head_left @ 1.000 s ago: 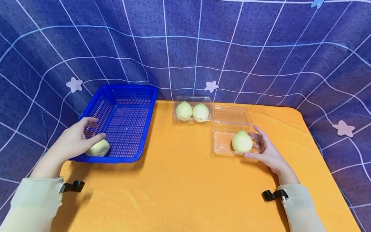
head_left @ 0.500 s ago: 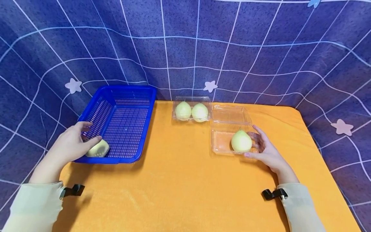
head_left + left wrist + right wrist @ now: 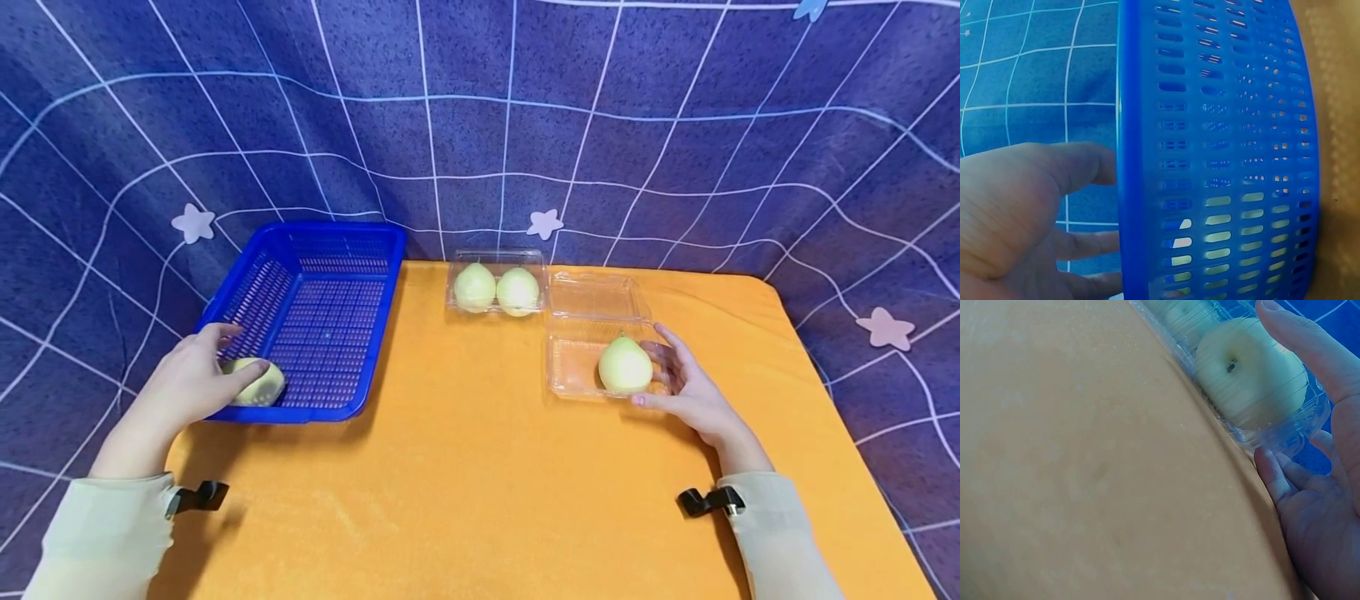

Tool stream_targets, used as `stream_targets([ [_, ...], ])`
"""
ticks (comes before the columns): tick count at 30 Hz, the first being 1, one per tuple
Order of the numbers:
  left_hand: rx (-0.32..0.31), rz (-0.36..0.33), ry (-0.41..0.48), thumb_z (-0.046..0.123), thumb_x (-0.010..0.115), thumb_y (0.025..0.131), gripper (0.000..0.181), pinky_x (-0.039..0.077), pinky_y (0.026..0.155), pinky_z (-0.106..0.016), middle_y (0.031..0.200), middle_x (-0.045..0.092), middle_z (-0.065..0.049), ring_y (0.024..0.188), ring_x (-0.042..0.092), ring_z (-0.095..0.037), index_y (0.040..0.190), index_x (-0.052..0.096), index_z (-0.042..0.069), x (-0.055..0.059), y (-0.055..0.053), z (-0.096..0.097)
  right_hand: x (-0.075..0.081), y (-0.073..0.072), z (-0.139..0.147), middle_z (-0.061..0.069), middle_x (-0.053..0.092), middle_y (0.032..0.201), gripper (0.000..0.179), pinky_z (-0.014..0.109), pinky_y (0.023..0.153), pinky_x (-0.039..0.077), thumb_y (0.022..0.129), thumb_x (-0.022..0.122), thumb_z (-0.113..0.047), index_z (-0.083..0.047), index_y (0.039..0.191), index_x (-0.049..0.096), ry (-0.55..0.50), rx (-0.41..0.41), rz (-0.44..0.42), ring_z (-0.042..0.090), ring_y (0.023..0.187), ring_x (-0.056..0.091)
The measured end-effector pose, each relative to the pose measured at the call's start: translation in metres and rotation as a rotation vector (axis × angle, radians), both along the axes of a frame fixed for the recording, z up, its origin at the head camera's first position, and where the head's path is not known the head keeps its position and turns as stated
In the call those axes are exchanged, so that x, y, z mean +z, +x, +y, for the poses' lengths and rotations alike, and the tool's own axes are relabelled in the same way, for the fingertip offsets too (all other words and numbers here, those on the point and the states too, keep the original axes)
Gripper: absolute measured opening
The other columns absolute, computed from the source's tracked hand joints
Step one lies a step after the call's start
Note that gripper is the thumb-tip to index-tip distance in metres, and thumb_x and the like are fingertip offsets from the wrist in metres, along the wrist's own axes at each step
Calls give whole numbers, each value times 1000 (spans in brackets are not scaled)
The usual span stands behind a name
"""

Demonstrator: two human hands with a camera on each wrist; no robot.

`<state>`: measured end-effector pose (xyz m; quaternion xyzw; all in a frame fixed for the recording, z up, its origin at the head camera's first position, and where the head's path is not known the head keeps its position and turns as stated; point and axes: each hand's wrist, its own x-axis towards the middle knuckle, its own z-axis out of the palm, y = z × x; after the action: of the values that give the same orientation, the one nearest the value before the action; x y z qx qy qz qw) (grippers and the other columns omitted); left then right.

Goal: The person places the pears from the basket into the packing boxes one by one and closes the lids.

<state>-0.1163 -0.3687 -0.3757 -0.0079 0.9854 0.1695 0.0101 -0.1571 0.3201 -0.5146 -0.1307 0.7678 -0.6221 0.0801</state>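
Observation:
In the head view my left hand reaches over the near-left corner of the blue basket, thumb and fingers apart around a pale yellow-green pear. The left wrist view shows that hand's fingertips hidden behind the basket's rim; pale fruit shows through the slots. My right hand stands at the right end of an open clear plastic clamshell box, fingers spread beside a pear that sits in its right half. In the right wrist view, the fingertips are right at the box's end, close over the tabletop.
A clamshell box with two pears stands at the back of the orange-covered table. The open box's lid lies back behind its base. A blue gridded curtain hangs behind the table and at both sides.
My left hand has come lower and slightly nearer to me over the pear in the basket. My right hand and the pear beside it have stayed in place.

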Motion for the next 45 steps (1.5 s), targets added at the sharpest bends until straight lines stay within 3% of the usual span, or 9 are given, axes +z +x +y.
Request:
stream_targets([
  [5, 53, -8, -1, 47, 69, 105, 81, 44, 95, -77, 133, 56, -45, 118, 55, -64, 149, 43, -16, -3, 3, -3, 1, 0, -1, 28, 29, 172, 118, 11, 110, 40, 92, 84, 5, -24, 177, 9, 0, 8, -1, 1, 143, 43],
  [11, 116, -71, 11, 54, 69, 104, 92, 46, 93, -75, 134, 54, -44, 118, 54, -64, 151, 38, -18, -4, 9, -3, 1, 1, -3, 28, 28, 172, 117, 11, 109, 41, 92, 83, 5, -23, 177, 8, 1, 15, -6, 1, 142, 43],
  [21, 112, -76, 32, 53, 80, 96, 100, 46, 93, -74, 129, 57, -44, 112, 56, -61, 151, 36, -19, -8, -1, 3, 2, 5, -3, 28, 30, 170, 116, 11, 108, 42, 93, 83, 6, -24, 177, 9, -4, 9, -3, 2, 140, 46],
  [30, 79, -93, 48, 48, 87, 92, 99, 46, 92, -70, 129, 57, -43, 111, 57, -58, 149, 39, -18, -14, -13, 3, 5, 6, -2, 25, 33, 168, 116, 12, 107, 44, 92, 82, 7, -23, 177, 9, -8, 2, 2, 4, 138, 48],
  [38, 49, -178, 87, 48, 88, 90, 99, 48, 92, -66, 132, 57, -41, 113, 57, -54, 150, 42, -16, -18, -25, 9, 6, 6, -3, 21, 36, 167, 117, 11, 108, 42, 91, 83, 9, -23, 177, 11, -5, -7, 3, 1, 139, 46],
  [45, -45, -163, 129, 37, 92, 90, 96, 45, 103, -70, 140, 55, -41, 121, 56, -53, 155, 41, -12, -21, -32, 22, 7, 5, -6, 28, 32, 167, 117, 11, 107, 42, 91, 82, 9, -20, 177, 10, -16, 3, 16, 1, 139, 46],
])
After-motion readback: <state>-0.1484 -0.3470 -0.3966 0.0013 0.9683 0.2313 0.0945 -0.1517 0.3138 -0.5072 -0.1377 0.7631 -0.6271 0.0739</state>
